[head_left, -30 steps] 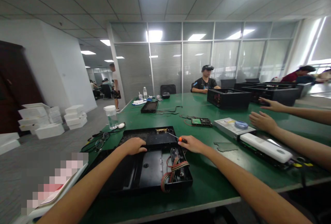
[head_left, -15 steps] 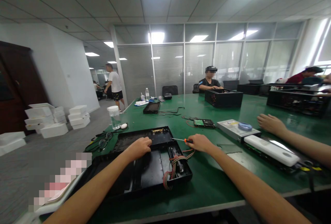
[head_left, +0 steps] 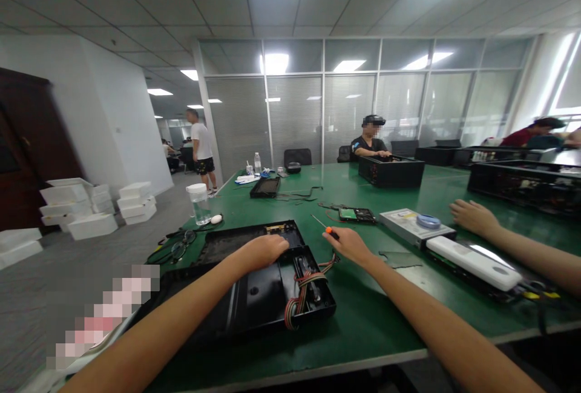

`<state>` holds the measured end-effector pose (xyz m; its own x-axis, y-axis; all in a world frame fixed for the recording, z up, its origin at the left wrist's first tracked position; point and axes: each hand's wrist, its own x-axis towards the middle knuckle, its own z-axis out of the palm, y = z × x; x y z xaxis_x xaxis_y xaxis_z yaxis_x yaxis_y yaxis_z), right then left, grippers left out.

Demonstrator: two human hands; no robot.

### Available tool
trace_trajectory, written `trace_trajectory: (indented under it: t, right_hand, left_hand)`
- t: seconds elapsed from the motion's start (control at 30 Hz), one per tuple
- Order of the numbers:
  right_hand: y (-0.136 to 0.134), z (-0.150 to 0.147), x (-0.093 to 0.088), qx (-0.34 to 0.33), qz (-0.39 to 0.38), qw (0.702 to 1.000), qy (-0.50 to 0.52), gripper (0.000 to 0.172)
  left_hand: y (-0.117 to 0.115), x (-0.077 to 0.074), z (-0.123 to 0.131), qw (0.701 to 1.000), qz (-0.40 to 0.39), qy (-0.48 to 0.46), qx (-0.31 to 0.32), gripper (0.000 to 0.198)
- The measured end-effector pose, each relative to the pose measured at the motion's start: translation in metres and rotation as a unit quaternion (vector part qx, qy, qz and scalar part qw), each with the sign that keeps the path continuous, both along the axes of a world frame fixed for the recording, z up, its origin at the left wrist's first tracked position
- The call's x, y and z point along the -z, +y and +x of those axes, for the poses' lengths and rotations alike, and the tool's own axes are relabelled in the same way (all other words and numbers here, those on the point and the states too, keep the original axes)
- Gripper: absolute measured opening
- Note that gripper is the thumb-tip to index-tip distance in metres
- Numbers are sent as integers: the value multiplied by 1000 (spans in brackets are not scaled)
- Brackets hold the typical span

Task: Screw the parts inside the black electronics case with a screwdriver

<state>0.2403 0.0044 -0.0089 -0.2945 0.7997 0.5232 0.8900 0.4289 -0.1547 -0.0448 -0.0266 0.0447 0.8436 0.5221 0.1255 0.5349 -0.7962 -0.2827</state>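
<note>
My right hand is wrapped round a screwdriver with an orange and black handle. Its thin shaft points up and left over the table, apart from the case. My left hand reaches over an open black metal case, fingers curled together near the inner edge by its upper section. Whatever those fingers hold, if anything, is hidden. Striped ribbon-like wires loop around the right end of the case. Right of the screwdriver lies a drive with a green circuit board.
Beyond my right arm lie a silver drive box with a blue tape roll and a long white device. Another person's hand rests nearby. Glasses and a clear jar stand left on the green table.
My left hand has moved right along the case. The screwdriver has come away from the case, its tip swinging upward. In the background, a person in white has stepped slightly right.
</note>
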Motion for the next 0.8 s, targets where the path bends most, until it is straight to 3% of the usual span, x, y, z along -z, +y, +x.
trace_trajectory:
  t: [0.13, 0.3, 0.4, 0.8]
  right_hand:
    - [2, 5, 3, -8, 4, 999, 50, 44]
    - [-4, 7, -1, -22, 29, 998, 45, 42]
    - [-6, 6, -4, -21, 32, 998, 43, 41]
    - [-4, 8, -6, -73, 32, 996, 46, 30]
  left_hand:
    - [12, 7, 26, 997, -53, -62, 13, 18]
    - [27, 43, 33, 986, -89, -138, 10, 22]
    - [26, 57, 31, 983, -88, -163, -2, 24]
    - [23, 64, 30, 982, -65, -176, 28, 19]
